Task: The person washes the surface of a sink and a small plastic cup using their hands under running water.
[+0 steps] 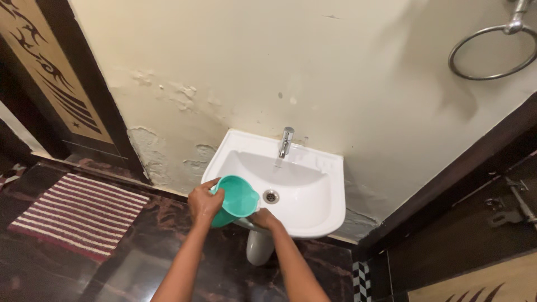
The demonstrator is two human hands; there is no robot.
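Note:
A teal plastic mug (239, 200) is tilted over the front left rim of a white wall-mounted sink (313, 168). My left hand (205, 202) grips the mug's left side. My right hand (264, 218) touches the mug's lower right edge at the sink's front rim. The mug's opening faces the basin, towards the metal drain (271, 196). A chrome tap (286, 141) stands at the back of the sink.
A striped red and white mat (78, 213) lies on the dark glossy floor at left. A dark door frame (89, 84) stands at left. A chrome towel ring (492, 53) hangs on the cream wall upper right. A dark door (475, 223) is at right.

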